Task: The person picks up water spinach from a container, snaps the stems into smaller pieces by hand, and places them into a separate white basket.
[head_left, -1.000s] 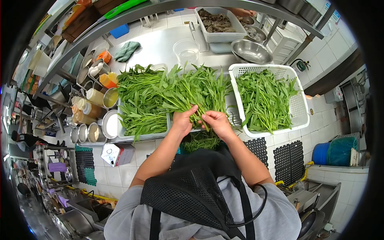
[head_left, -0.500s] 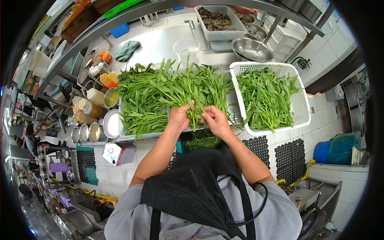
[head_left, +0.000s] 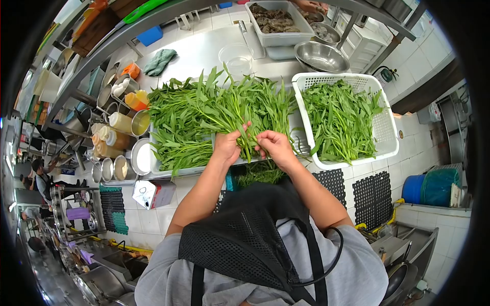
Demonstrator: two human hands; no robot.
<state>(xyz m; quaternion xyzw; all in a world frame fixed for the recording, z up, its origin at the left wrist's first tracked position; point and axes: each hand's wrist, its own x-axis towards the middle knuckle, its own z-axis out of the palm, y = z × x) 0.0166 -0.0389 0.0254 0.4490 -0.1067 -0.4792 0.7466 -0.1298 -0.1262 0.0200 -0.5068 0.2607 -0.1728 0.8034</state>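
Observation:
My left hand (head_left: 227, 146) is wrapped round the lower stems of a bunch of water spinach (head_left: 232, 115), whose long leaves fan up and away from me. Close by on the right, my right hand (head_left: 273, 148) pinches stems at the bunch's edge between thumb and fingers. Below and behind the bunch, more leafy greens (head_left: 178, 120) lie piled in trays on the counter. To the right stands a white perforated basket (head_left: 386, 127) partly filled with the same greens. Under my wrists, darker greens (head_left: 260, 172) show in a container beneath the counter edge.
Sauce bottles (head_left: 120, 122), a bowl of white powder (head_left: 143, 156) and small pots line the left. At the back are a green cloth (head_left: 160, 62), a clear bowl (head_left: 236, 57), a steel bowl (head_left: 321, 56) and a tub of shrimp (head_left: 279, 38). Another person's hand (head_left: 311, 6) shows beyond it.
Both hands keep nearly the same place on the bunch. My right hand's fingers have shifted slightly upward along the stems. The view has moved a little.

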